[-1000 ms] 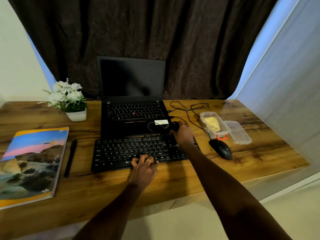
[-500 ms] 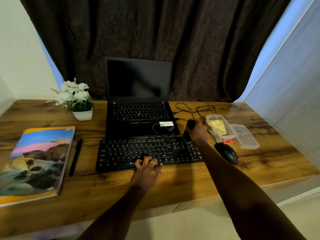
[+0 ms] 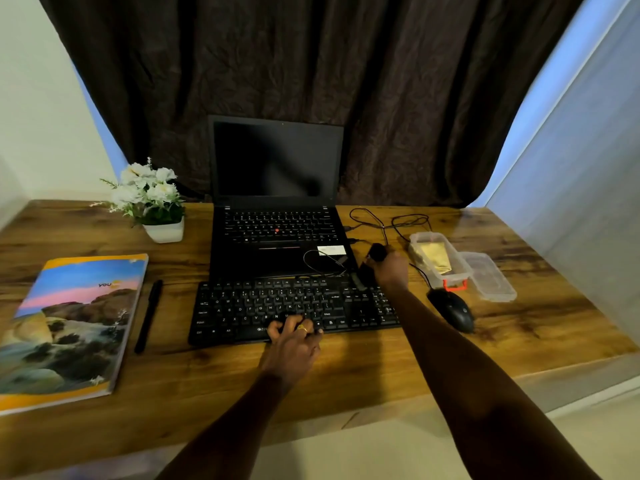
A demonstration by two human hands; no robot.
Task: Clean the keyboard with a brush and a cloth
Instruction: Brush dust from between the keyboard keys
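Black keyboard [image 3: 277, 306], black mouse [image 3: 452, 309], wood-grain brown desk [image 3: 381, 368], yellow cloth [image 3: 437, 258], white flowers [image 3: 147, 188].

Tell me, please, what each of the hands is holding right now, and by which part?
The right hand grips a black brush around its handle, above the keyboard's far edge. The left hand holds nothing; it rests on the keyboard's near edge.

Black keyboard [image 3: 294, 308] flat before laptop, dark brush [image 3: 372, 263] at its far-right edge

glossy wood desk [image 3: 398, 368]; matt black plastic keyboard [image 3: 242, 306].
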